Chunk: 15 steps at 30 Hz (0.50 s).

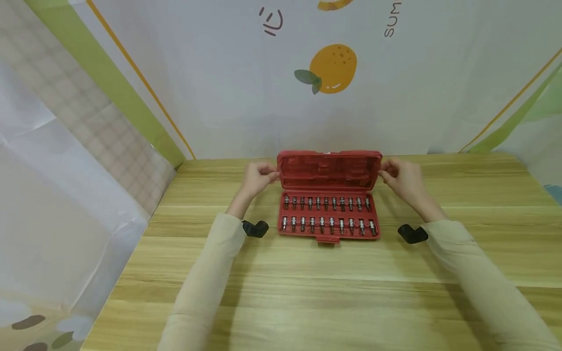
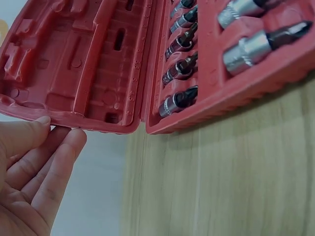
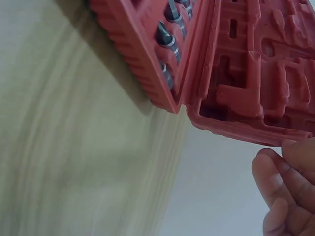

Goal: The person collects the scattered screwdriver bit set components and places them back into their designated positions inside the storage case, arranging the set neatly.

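Observation:
A red plastic case lies on the table with its lid raised at the back. Two rows of metal bit sockets sit in the molded slots of its base. My left hand pinches the lid's left edge; in the left wrist view the thumb lies against the rim with the fingers behind it. On the opposite side, my right hand holds the lid's right edge between thumb and fingers. The inside of the lid shows molded recesses.
The wood-grain table reaches back to a white printed sheet hanging close behind the lid. Another sheet hangs along the left side. A black wrist device sits at the left cuff, another black device at the right.

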Each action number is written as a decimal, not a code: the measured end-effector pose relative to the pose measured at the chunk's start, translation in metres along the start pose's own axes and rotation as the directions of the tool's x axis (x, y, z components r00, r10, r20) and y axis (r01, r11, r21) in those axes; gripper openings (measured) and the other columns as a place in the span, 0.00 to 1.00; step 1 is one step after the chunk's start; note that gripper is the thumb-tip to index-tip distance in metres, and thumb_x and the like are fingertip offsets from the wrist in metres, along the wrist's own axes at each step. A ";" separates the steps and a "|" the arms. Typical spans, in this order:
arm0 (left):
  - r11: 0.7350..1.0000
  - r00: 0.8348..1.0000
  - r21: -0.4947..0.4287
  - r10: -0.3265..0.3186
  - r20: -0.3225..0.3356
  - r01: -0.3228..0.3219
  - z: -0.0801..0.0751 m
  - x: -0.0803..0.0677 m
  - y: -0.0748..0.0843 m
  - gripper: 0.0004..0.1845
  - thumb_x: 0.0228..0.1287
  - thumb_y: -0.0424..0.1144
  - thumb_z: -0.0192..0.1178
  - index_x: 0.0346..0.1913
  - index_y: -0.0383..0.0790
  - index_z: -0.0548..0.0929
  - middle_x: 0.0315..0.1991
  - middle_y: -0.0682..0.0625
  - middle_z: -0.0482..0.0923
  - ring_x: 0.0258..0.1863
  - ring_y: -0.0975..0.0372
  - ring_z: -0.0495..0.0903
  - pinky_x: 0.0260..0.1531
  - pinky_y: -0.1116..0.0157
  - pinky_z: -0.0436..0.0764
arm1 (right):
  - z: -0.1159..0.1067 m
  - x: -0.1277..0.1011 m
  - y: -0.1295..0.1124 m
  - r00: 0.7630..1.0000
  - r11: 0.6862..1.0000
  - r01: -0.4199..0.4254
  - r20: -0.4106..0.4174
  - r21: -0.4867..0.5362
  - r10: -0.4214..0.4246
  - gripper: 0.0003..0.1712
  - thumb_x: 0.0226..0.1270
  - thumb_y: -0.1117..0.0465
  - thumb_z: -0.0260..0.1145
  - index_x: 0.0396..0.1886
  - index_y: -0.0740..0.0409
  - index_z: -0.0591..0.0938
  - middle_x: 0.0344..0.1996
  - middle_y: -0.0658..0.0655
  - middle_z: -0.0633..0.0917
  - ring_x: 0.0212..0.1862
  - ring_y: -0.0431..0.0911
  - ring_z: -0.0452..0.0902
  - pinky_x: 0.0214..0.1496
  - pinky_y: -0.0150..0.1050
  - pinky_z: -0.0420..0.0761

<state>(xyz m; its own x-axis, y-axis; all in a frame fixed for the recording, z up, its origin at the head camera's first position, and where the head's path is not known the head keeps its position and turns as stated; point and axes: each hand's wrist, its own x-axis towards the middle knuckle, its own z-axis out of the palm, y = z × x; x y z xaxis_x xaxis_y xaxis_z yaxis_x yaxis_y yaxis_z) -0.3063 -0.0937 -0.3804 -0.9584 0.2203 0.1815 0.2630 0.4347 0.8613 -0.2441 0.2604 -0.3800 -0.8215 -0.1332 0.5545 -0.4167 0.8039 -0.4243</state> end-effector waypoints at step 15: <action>1.000 0.992 -0.030 0.008 0.125 -0.004 -0.009 -0.024 -0.002 0.06 0.60 0.27 0.61 0.37 0.28 0.86 0.31 0.39 0.84 0.36 0.42 0.82 0.39 0.49 0.82 | -0.009 -0.029 -0.007 0.971 0.970 0.229 -0.046 -0.078 -0.233 0.08 0.47 0.78 0.70 0.25 0.66 0.80 0.18 0.61 0.83 0.18 0.51 0.78 0.14 0.43 0.74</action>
<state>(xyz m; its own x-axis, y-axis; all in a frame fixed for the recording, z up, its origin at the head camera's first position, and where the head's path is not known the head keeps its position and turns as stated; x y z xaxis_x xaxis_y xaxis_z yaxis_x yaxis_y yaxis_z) -0.2846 -0.1076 -0.3826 -0.9350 0.3310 0.1273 0.2634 0.4079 0.8742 -0.2134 0.2643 -0.3867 -0.6830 -0.2896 0.6705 -0.5621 0.7947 -0.2293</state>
